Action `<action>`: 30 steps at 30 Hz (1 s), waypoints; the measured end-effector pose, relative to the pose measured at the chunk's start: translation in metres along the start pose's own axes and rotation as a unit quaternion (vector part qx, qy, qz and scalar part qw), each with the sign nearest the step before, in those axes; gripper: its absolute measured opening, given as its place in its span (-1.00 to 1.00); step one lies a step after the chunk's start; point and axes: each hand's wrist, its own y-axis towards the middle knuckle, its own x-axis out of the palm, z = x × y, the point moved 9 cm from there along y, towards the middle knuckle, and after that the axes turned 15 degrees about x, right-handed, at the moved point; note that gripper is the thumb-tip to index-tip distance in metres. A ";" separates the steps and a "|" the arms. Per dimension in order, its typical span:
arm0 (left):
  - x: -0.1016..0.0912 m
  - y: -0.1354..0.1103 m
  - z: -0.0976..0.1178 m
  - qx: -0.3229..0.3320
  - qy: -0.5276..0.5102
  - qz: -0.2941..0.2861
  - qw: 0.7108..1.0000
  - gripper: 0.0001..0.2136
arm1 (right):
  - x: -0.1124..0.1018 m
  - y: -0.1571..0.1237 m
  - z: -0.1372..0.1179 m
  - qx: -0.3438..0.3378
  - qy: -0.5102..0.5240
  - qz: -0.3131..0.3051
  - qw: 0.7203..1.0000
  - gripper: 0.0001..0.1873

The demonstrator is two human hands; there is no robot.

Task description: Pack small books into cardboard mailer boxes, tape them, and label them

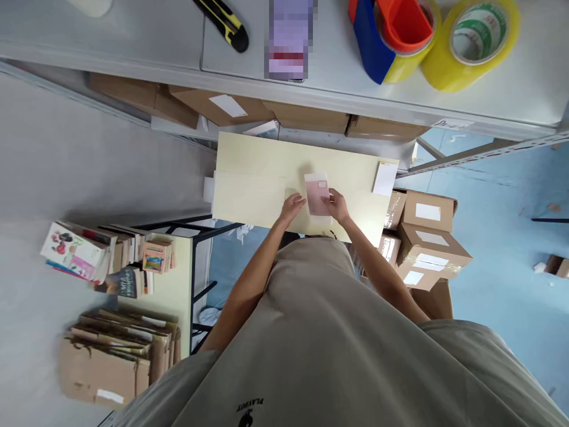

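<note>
A pink book [316, 191] with a small pale label near its top and whitish strips at both ends is over the cream tabletop [253, 178]. My right hand [336, 206] grips its right edge, thumb over the cover. To the left of the book is my left hand [293, 207], fingers slightly bent and apart, a small gap between them and the book's edge. Whether the book rests on the table or is lifted a little, I cannot tell. A white pad or box [384, 178] lies at the tabletop's right end.
Above the table runs a grey shelf [146, 35] with a yellow-black utility knife [226, 26], a tape dispenser [377, 44] and a yellow tape roll [471, 44]. Cardboard boxes [427, 231] are stacked at right. Books [120, 255] and folded cartons [120, 353] stand at left.
</note>
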 end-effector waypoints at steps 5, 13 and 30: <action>-0.005 -0.015 0.070 0.073 -0.279 -0.033 0.957 -0.33 | -0.030 -0.046 -0.061 -0.067 0.181 -0.090 0.977 -0.25; -0.013 -0.051 0.158 0.219 -0.161 0.061 0.961 -0.42 | -0.067 -0.084 -0.097 -0.101 0.207 -0.075 0.970 -0.26; 0.036 -0.099 0.200 0.405 0.241 0.096 0.877 -0.68 | -0.024 -0.123 -0.103 -0.132 0.154 0.049 0.978 -0.31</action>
